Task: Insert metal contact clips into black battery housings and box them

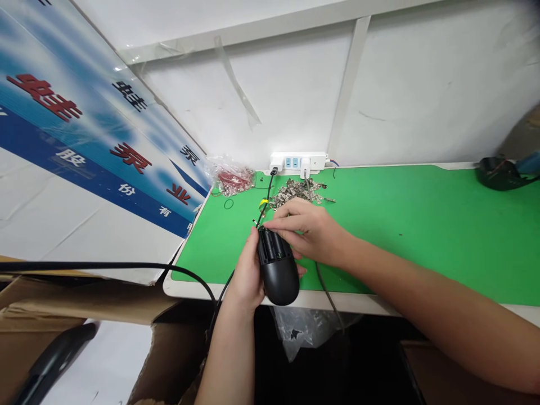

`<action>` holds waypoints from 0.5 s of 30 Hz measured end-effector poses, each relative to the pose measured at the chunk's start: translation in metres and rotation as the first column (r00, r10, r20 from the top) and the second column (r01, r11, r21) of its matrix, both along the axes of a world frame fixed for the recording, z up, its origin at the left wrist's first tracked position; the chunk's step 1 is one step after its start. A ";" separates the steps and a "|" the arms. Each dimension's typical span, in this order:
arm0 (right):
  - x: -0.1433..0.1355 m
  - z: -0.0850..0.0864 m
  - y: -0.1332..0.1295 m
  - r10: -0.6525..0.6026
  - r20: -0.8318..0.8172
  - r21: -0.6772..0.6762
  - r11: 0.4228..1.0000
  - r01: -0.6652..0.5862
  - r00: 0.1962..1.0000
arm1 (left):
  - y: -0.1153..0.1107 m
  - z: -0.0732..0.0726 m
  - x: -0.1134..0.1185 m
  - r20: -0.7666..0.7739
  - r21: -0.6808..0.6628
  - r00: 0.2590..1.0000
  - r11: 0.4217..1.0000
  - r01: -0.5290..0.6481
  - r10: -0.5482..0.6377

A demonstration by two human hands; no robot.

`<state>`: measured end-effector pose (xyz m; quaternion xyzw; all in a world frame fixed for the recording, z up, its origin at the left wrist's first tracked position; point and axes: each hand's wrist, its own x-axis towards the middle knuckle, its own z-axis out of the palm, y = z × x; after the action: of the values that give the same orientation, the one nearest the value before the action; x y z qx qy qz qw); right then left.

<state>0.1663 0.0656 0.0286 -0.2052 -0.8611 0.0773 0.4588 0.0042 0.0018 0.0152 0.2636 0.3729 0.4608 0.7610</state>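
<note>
My left hand (248,270) is wrapped round a black rounded device (282,278) from its left side, with fingertips showing at its right edge. The device has an open compartment at its upper end, with dark slots inside. My right hand (306,228) reaches in from the right, its thumb and fingers pinched at the top edge of that compartment. Whatever small part lies between those fingertips is too small to make out. Just beyond my right hand lies a pile of small metal pieces (293,191) on the green mat (422,225).
A white power strip (298,161) with plugs and cables stands against the wall. Left of it lies a clear bag (232,179) with red items. A black object (502,173) sits at the far right. A black cable (105,264) crosses the left side, above cardboard boxes.
</note>
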 end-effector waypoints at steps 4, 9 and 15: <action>-0.001 0.000 -0.001 -0.008 0.023 0.000 1.000 0.008 1.000 | 0.000 0.001 0.001 -0.017 -0.040 0.999 0.998 -0.047 0.046; -0.003 0.002 -0.002 -0.026 0.003 0.009 1.000 0.026 1.000 | 0.001 0.004 0.003 -0.029 -0.050 0.999 0.998 -0.046 0.044; -0.003 0.003 -0.004 -0.030 0.000 0.001 1.000 0.030 1.000 | 0.001 0.000 0.003 -0.028 -0.047 0.999 0.998 -0.042 0.041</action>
<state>0.1634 0.0615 0.0314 -0.2180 -0.8580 0.0696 0.4598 0.0069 0.0028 0.0153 0.2437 0.3995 0.4640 0.7522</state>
